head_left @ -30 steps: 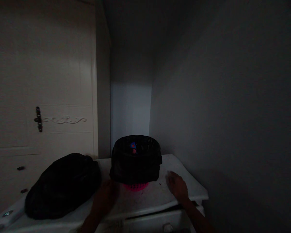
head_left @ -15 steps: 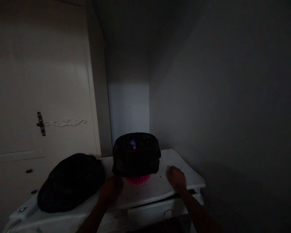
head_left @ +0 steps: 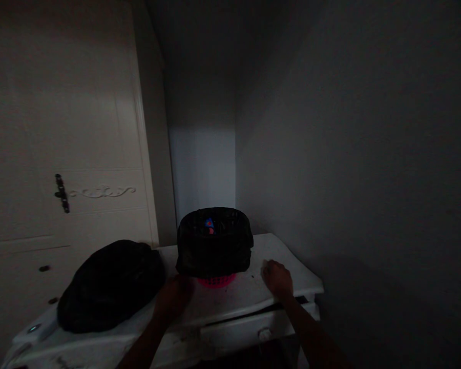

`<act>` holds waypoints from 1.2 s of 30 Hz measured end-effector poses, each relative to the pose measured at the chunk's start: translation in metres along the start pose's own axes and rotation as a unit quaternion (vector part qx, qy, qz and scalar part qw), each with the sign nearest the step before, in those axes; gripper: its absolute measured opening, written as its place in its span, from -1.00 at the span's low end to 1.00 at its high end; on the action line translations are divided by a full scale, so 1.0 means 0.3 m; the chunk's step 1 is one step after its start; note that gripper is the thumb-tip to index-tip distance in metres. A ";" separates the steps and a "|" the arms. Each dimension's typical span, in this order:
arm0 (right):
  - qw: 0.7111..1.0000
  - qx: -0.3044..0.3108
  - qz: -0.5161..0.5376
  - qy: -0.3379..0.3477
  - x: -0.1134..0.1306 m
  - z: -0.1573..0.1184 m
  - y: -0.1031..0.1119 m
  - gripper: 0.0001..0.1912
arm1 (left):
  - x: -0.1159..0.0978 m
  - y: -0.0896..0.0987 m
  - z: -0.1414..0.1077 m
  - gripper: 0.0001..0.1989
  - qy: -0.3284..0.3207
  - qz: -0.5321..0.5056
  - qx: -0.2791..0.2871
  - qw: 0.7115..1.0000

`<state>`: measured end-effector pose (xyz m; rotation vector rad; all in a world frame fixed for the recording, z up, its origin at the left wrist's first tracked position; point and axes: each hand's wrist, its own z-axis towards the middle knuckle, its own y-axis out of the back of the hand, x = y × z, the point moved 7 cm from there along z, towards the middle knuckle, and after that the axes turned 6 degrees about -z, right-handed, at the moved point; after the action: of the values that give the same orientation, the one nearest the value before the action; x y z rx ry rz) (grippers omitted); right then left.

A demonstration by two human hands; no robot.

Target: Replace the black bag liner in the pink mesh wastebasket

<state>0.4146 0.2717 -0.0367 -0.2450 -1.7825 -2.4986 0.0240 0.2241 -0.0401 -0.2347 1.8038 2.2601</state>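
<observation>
A pink basket [head_left: 216, 281] stands on a white dresser top, lined with a black plastic bag [head_left: 215, 253] folded down over its rim. A small blue and red wrapper [head_left: 209, 224] lies inside the bag. My left hand [head_left: 174, 296] is at the lower left of the basket, close to the bag's edge; its fingers are lost in the dark, and whether they touch the bag I cannot tell. My right hand [head_left: 277, 278] rests low over the dresser top, right of the basket, its fingers curled closed. Something pale shows at its fingertips, too dim to name.
A full-looking black plastic bag [head_left: 113, 287] lies on the left of the white dresser [head_left: 234, 303]. Dark specks lie near the basket. A drawer with a pale knob [head_left: 264, 334] is below. A white wardrobe [head_left: 100, 128] stands left; a grey wall [head_left: 349, 154] bounds the right.
The view has shifted slightly, moving everything a little up and left. Both hands stay in nearly the same places beside the basket.
</observation>
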 end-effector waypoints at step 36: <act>1.000 -0.017 -0.004 0.021 0.000 0.007 -0.021 -0.62 | 0.011 -0.010 -0.001 -0.60 0.005 -0.013 -0.009 1.000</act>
<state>0.4139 0.2758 -0.0420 -0.1851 -1.7310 -2.5220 0.0218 0.2248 -0.0439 -0.2708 1.7750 2.2620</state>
